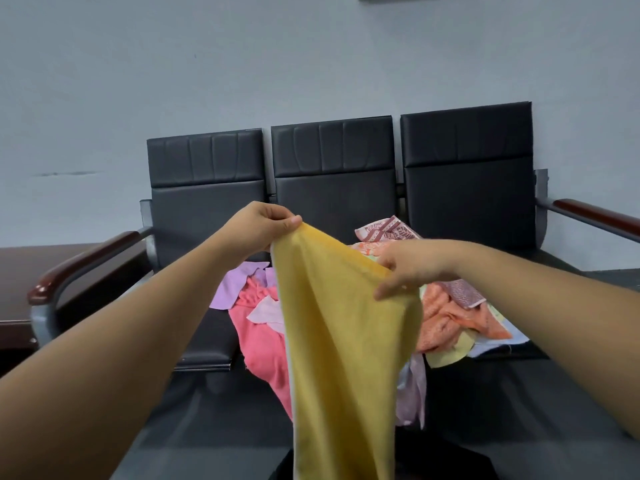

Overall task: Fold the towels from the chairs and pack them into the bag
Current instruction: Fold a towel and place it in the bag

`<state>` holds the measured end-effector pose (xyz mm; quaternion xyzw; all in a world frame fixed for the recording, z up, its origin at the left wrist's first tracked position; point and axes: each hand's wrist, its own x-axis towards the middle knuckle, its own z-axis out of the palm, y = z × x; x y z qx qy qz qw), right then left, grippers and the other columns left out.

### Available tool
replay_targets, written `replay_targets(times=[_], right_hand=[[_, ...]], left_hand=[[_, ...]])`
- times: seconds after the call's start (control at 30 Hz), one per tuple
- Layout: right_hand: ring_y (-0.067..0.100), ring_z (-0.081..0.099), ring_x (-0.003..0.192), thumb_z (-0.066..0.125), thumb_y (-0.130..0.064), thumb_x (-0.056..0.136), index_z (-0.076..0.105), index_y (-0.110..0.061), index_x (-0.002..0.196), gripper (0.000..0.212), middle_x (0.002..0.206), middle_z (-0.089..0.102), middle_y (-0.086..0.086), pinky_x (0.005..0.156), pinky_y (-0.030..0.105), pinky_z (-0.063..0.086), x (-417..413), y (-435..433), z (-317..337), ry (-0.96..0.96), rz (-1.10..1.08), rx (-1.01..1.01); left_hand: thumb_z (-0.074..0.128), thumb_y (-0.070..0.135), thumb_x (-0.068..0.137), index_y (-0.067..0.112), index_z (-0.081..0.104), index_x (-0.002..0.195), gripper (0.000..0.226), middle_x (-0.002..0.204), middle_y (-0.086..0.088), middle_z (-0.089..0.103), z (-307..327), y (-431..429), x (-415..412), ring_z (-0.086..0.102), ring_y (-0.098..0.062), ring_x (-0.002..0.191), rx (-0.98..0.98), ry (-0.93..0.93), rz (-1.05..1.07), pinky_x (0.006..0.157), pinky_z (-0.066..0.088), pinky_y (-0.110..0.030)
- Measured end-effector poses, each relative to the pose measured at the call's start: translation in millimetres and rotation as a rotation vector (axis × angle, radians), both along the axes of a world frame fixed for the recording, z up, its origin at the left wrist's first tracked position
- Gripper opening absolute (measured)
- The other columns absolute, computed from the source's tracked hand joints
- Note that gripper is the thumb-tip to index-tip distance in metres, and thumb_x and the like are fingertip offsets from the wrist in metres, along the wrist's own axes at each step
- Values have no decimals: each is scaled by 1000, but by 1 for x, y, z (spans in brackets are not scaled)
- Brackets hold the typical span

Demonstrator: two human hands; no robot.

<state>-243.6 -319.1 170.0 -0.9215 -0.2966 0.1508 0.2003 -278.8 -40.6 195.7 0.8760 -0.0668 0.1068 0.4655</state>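
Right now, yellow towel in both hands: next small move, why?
Probably slide the right hand along the top edge to its far corner. The left hand pinches one corner of the yellow terry towel, but the right seems to grip short of the other, so the cloth hangs bunched.

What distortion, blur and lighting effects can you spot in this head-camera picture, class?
Head view: the wide lens tilts the chairs and splays them outward toward the edges; light is soft and even, with a small glare on the wooden armrest; the right hand on the yellow towel looks slightly blurred.
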Motion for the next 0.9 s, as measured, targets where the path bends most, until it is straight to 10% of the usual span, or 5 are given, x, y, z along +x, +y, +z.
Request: replay_targets(times=[0.13, 0.37, 0.6, 0.7, 0.9], right_hand=[[19, 64, 81, 76, -36, 89, 67, -15, 90, 22, 85, 63, -3, 71, 34, 51, 17, -30, -19, -76, -140, -264], [22, 61, 73, 80, -9, 84, 71, -2, 89, 12, 80, 66, 11, 58, 29, 51, 35, -48, -26, 94, -492, 734], [22, 70, 81, 79, -18, 88, 73, -11, 87, 9, 85, 74, 6, 75, 39, 61, 45, -26, -21, -45, -633, 1019], [13, 68, 76, 80, -22, 87, 76, -20, 83, 6, 82, 74, -2, 71, 28, 52, 34, -9, -15, -192, -569, 957], [3, 49, 38, 65, -6, 97, 72, -13, 100, 10, 63, 59, 7, 41, 16, 39, 9, 23, -3, -218, -411, 845]], left_hand=[[62, 36, 99, 19, 73, 91, 22, 77, 1, 63, -9, 23, 9, 56, -15, 69, 204, -47, 318, 66, 49, -29], [47, 41, 105, 12, 67, 107, 35, 94, -4, 61, -22, 56, 14, 57, -25, 89, 829, 147, 386, 76, 41, -31], [63, 14, 98, 10, 67, 101, 7, 72, -9, 66, -23, 33, 7, 64, -10, 46, 60, 136, 327, 51, 54, -21], [61, 5, 99, 10, 65, 105, 8, 88, -16, 66, -15, 9, 3, 72, -16, 66, -251, 148, 20, 70, 61, -25], [68, 7, 95, 2, 67, 112, 18, 103, -11, 78, 0, -22, -7, 75, -20, 98, 29, 157, -236, 87, 58, -26]])
